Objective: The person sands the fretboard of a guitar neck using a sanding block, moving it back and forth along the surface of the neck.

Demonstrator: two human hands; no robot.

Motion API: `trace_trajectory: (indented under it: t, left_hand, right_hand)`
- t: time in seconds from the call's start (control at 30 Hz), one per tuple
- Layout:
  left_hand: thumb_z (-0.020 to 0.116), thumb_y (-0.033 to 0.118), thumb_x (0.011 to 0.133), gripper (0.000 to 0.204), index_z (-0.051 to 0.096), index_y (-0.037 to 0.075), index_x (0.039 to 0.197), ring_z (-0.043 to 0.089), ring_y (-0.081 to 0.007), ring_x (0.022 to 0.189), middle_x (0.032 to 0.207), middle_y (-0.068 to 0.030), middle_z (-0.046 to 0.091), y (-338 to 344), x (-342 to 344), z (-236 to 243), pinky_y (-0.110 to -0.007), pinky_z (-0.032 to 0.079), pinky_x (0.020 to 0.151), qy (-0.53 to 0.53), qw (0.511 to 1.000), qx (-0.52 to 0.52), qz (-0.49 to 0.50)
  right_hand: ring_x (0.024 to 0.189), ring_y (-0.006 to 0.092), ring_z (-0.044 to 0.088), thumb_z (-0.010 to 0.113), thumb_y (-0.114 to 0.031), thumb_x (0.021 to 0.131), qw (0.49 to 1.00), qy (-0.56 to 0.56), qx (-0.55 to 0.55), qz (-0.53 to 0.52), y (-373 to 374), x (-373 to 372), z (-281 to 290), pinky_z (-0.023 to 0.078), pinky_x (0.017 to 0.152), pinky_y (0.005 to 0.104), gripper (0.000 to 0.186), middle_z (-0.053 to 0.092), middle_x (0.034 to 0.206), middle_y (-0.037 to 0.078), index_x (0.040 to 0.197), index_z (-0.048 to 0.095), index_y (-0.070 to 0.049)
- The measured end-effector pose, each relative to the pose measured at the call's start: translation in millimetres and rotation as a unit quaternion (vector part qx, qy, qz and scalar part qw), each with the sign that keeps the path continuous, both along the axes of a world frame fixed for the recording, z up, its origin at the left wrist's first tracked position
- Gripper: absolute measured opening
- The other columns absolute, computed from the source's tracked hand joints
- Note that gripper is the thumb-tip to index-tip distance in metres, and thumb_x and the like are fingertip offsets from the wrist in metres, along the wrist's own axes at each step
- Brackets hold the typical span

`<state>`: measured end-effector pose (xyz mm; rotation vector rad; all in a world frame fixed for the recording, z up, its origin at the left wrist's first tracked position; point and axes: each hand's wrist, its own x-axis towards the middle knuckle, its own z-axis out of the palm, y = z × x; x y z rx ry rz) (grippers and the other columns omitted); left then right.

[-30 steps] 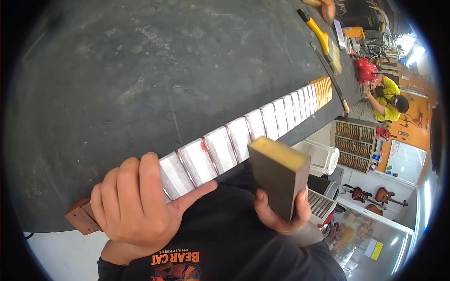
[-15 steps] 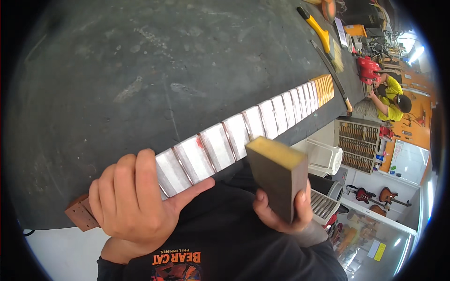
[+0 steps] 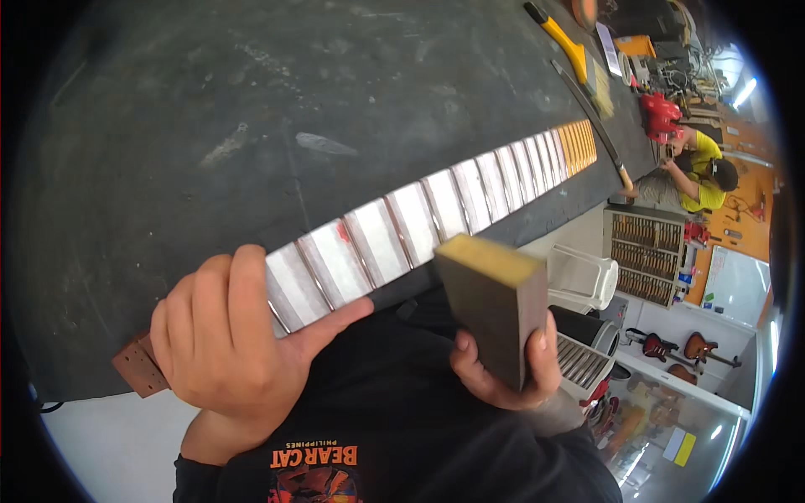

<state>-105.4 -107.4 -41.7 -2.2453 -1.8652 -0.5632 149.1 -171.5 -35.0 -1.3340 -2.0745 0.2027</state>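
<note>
A guitar neck (image 3: 386,239) stretches from lower left to upper right over the bench, its fretboard covered between the metal frets with silvery-white tape and, at the far end, yellow tape. One tape strip carries a small red smear. Wrapped round the neck's near end is my left hand (image 3: 231,344), thumb along its near edge; the brown headstock (image 3: 141,366) with small holes sticks out beyond the fingers. My right hand (image 3: 511,373) grips a sanding block (image 3: 495,310), dark on its sides and yellowish on top. The block is held up beside the neck, close to its near edge.
A dark, scuffed bench top (image 3: 168,168) lies beneath the neck. At its far right are a yellow-handled brush (image 3: 574,59) and a long file (image 3: 595,126). Beyond, a co-worker in yellow (image 3: 708,172) bends near a red vise (image 3: 661,117). A white stool (image 3: 587,277) stands right.
The neck and my left hand have shifted slightly left and up in the picture. The sanding block in my right hand has risen a little, still apart from the frets.
</note>
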Motion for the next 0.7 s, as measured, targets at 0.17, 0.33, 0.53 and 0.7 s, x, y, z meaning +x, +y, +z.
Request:
trace_trajectory:
  t: [0.17,0.33,0.53,0.7]
  left_hand:
    - [0.073,0.076,0.075,0.086,0.070,0.000,0.114,0.066,-0.0307,0.093,0.101,-0.0100,0.068,-0.5,-2.3,2.5,-0.042,0.050,0.083,-0.015,1.000,-0.019,-0.011]
    - [0.080,0.068,0.072,0.099,0.062,-0.004,0.138,0.060,-0.0345,0.118,0.128,-0.0163,0.063,-8.3,-21.3,20.4,-0.047,0.046,0.100,-0.052,0.995,-0.066,-0.062]
    - [0.083,0.067,0.059,0.116,0.057,-0.006,0.146,0.055,-0.0396,0.132,0.141,-0.0202,0.058,-0.6,-84.1,64.7,-0.048,0.043,0.111,-0.065,0.975,-0.147,-0.152]
    - [0.084,0.065,0.053,0.100,0.063,-0.007,0.119,0.060,-0.0398,0.102,0.112,-0.0202,0.061,50.1,-109.6,65.6,-0.045,0.049,0.089,-0.068,0.937,-0.201,-0.277]
  right_hand:
    - [0.068,0.0224,0.063,0.094,-0.001,0.073,0.996,-0.006,0.084,0.021,7.5,-10.0,2.1,0.041,0.058,0.0342,0.093,0.073,0.100,0.016,0.151,0.042,-0.002]
    - [0.069,0.0226,0.063,0.093,-0.002,0.073,0.992,-0.010,0.126,0.020,16.2,-26.0,1.7,0.043,0.059,0.0341,0.091,0.073,0.101,0.015,0.150,0.043,0.000]
    - [0.074,0.0258,0.064,0.090,0.002,0.072,0.994,-0.032,0.105,0.008,30.2,-38.0,8.3,0.048,0.063,0.0354,0.084,0.073,0.107,0.019,0.146,0.051,0.003]
    - [0.095,0.0336,0.077,0.086,0.000,0.081,0.992,-0.066,0.108,0.026,111.7,-74.4,23.1,0.060,0.080,0.0382,0.071,0.073,0.118,0.025,0.144,0.054,0.009]
